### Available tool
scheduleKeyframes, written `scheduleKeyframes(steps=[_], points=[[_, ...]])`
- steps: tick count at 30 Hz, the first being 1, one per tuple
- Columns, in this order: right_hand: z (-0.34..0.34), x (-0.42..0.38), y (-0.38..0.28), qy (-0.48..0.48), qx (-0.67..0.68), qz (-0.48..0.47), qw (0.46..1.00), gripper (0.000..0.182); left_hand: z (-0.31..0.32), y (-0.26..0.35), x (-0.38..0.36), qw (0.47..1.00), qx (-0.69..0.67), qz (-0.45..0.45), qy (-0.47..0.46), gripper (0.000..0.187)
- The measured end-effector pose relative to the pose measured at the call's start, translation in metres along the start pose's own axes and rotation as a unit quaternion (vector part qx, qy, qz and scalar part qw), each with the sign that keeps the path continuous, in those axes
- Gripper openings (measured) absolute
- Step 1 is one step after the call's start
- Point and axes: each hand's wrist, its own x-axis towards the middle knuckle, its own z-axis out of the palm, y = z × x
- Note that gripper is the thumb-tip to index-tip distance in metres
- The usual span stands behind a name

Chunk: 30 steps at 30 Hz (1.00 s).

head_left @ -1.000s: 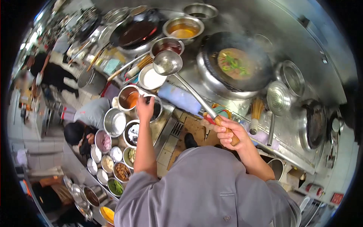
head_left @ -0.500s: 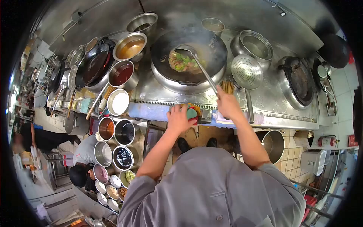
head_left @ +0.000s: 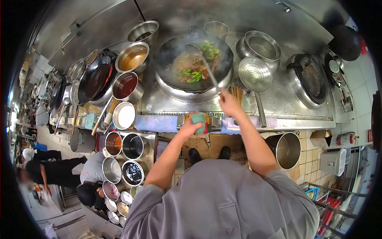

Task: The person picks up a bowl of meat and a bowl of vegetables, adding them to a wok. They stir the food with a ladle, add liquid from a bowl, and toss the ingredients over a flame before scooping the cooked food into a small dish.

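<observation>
My right hand (head_left: 230,104) is wrapped round the long handle of a ladle (head_left: 211,73). Its bowl sits inside the black wok (head_left: 165,59), partly hidden by steam. Stir-fried meat and green vegetables (head_left: 191,75) lie in the wok's middle and up its far right side. At the stove's front edge my left hand (head_left: 190,126) is closed on a bunched green and red cloth (head_left: 199,122); whether anything is under the cloth is hidden.
A perforated strainer (head_left: 255,73) and a bamboo brush (head_left: 236,95) lie right of the wok. Pots of red sauce (head_left: 126,87) and amber liquid (head_left: 133,59) stand left. Below them is a cart with several containers (head_left: 133,172). A person in grey (head_left: 93,171) bends beside it.
The food has spread apart in the wok, with greens now high on the far right side. My left hand has closed round the cloth. The view has shifted slightly.
</observation>
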Motion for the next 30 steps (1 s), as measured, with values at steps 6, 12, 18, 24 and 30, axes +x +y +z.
scheduleKeyframes(steps=[6,12,18,24,30], points=[[-0.057,-0.058,0.004,-0.200,0.346,0.059,0.915,0.057,-0.020,-0.051,-0.064,0.815,-0.563,-0.031,-0.131,0.046],[-0.056,-0.042,-0.008,0.016,-0.071,-0.019,0.997,0.054,-0.041,-0.047,-0.075,0.819,-0.571,-0.050,0.007,0.038],[0.004,-0.031,-0.019,-0.003,0.054,-0.087,0.995,0.055,-0.067,-0.018,-0.054,0.843,-0.531,-0.063,0.055,0.027],[-0.096,-0.071,-0.015,-0.082,0.117,0.089,0.986,0.055,-0.097,-0.026,-0.051,0.853,-0.511,-0.058,0.086,0.035],[0.012,-0.009,-0.039,0.085,-0.099,0.033,0.991,0.056,-0.071,0.024,0.031,0.871,-0.483,-0.070,0.061,0.051]])
